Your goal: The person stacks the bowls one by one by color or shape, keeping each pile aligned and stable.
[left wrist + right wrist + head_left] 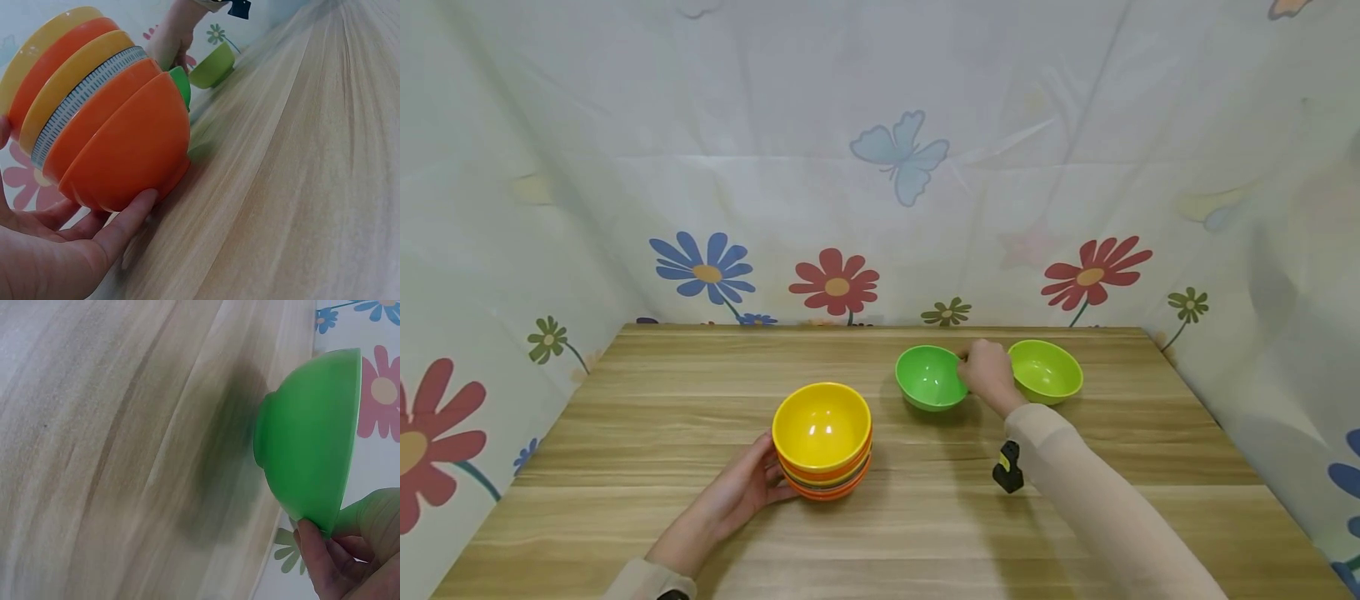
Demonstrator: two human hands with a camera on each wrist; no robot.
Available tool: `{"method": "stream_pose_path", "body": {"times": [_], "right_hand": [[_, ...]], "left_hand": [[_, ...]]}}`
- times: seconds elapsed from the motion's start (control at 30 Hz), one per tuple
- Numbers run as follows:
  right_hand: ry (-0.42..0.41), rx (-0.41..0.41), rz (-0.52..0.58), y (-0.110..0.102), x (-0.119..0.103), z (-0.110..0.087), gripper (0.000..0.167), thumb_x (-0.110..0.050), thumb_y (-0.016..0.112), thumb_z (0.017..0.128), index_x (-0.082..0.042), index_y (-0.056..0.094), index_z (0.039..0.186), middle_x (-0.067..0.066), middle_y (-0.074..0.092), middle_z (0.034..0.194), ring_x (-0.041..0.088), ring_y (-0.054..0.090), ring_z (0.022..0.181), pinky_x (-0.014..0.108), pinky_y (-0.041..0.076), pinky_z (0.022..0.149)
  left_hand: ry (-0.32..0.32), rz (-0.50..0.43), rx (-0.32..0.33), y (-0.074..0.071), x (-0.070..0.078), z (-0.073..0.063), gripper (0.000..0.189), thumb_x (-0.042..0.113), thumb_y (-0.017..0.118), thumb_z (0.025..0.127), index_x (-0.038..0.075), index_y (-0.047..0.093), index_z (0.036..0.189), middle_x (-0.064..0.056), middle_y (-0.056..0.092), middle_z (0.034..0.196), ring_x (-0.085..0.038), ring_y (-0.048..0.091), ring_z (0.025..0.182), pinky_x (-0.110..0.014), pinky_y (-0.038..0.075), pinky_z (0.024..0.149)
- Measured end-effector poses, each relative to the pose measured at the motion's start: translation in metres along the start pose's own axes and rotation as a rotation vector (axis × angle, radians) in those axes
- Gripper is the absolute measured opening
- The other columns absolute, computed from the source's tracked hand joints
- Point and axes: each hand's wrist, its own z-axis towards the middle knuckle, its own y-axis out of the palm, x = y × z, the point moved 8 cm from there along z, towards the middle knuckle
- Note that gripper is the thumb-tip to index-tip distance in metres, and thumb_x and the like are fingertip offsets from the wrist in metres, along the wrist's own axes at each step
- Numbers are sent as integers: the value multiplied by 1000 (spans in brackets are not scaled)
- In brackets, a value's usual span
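A stack of nested bowls [823,442], yellow on top with orange, yellow and grey-patterned rims below, stands on the table left of centre. My left hand [751,490] holds the stack from its left side. In the left wrist view the thumb [134,215] lies against the lowest orange bowl [134,140], with other fingers behind. My right hand [990,373] pinches the right edge of a green bowl [931,379]. In the right wrist view this green bowl [315,437] hangs over the table with a shadow beneath it, thumb and fingers at its rim.
A yellow-green bowl [1047,372] sits at the back right, just beyond the right hand. The wooden table [670,400] ends at a wall sheet [760,192] printed with flowers and a butterfly. A black device [1008,468] is worn at the right wrist.
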Motion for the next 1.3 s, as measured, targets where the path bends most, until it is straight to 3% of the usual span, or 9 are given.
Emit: {"method": "stream_pose_path", "body": {"times": [0.07,0.27,0.4,0.7,0.9,1.3], "right_hand": [[-30,13,-8,1,1,3,25,0,53,78,-2,73,94,15,70,87,19,63,66,26,48,51],[-108,67,-53,-10,-11,2,19,-1,55,76,-4,68,63,4,58,56,14,46,51,24,36,45],[-143,58,-73,-17,-23,-1,23,1,54,77,-7,64,59,0,51,51,13,40,50,23,31,45],[-234,44,-116,-22,-42,-4,19,0,56,79,-7,74,80,4,64,64,12,43,53,22,34,46],[-202,-37,-101,-20,-47,-4,22,-4,55,82,-8,74,93,8,70,80,13,53,58,21,41,45],[-259,-80,-94,-24,-65,-3,19,-5,56,84,-5,73,92,9,70,82,10,56,56,20,44,46]], "left_hand": [[1,-1,-4,0,0,0,33,41,31,100,28,52,122,9,57,121,-14,51,113,-50,42,96],[1,-7,1,0,0,0,33,41,32,100,28,53,120,8,58,120,-14,52,111,-50,42,96],[-2,-6,7,0,0,0,33,41,32,99,26,53,121,8,58,119,-14,53,111,-50,42,96],[-5,-1,7,0,0,0,33,41,33,99,26,54,120,8,58,119,-14,53,110,-50,43,96],[-10,-1,11,-1,0,0,34,42,33,99,25,53,121,7,58,119,-14,53,111,-50,42,96],[-4,10,13,-1,-1,1,34,41,33,99,24,52,122,8,58,119,-14,52,111,-50,42,96]]}}
